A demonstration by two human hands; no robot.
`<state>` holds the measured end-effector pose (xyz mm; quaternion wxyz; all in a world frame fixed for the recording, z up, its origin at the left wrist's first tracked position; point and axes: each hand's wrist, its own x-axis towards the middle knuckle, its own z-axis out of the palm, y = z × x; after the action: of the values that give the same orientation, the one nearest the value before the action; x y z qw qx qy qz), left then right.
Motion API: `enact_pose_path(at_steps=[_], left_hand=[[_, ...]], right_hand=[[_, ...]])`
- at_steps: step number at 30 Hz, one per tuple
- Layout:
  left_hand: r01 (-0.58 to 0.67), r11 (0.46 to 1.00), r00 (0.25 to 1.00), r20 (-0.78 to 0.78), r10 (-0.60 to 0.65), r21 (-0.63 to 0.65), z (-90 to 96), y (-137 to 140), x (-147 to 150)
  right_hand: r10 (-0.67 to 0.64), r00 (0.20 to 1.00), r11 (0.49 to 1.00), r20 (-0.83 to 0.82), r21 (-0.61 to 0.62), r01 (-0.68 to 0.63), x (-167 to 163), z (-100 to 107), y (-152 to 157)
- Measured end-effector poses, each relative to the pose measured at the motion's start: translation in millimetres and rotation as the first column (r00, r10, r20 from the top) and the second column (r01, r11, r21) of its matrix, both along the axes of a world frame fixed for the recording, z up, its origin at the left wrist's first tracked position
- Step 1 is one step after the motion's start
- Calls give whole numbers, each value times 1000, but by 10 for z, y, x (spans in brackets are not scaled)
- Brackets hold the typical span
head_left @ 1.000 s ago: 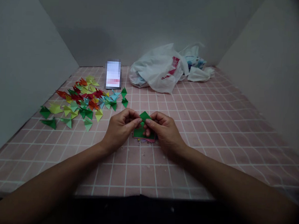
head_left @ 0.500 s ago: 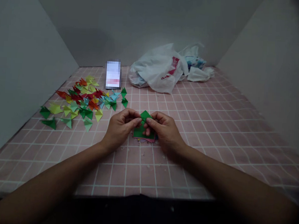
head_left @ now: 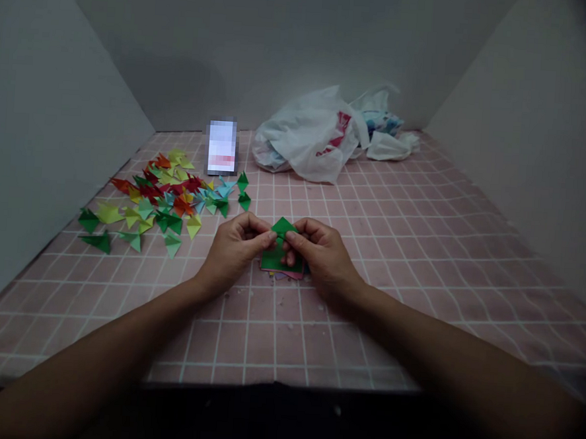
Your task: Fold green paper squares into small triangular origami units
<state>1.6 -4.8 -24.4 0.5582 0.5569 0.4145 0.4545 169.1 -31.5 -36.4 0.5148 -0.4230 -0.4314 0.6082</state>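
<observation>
Between my two hands is a small folded green origami paper [head_left: 283, 226], its pointed corner facing away from me. My left hand [head_left: 242, 244] pinches its left side between thumb and forefinger. On the right side, the thumb and fingers of my right hand [head_left: 322, 253] are closed on the same piece. Just below it lies a stack of square paper [head_left: 270, 263], green on top, with pink and other coloured edges showing at the near side. My fingers hide part of the folds and of the stack.
Many folded paper cranes [head_left: 170, 192] in red, orange, yellow, green and blue lie spread at the left. Behind them stands a lit phone [head_left: 222, 146], its screen blurred. White plastic bags [head_left: 308, 134] rest by the back wall. A pink checked cloth [head_left: 420, 254] covers the table.
The tip of the green paper has shifted very slightly left and toward me. Both hands keep their pinch in nearly the same place.
</observation>
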Motion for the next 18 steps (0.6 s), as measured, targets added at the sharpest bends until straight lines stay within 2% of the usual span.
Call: enact_pose_path(at_steps=[10, 18], left_hand=[[-37, 999, 999, 36, 37, -4, -7, -6, 5], [-78, 996, 997, -22, 79, 43, 6, -6, 8]], right_hand=[[-3, 1000, 1000, 11, -2, 3, -13, 30, -25], [49, 999, 999, -5, 14, -49, -6, -1, -5]])
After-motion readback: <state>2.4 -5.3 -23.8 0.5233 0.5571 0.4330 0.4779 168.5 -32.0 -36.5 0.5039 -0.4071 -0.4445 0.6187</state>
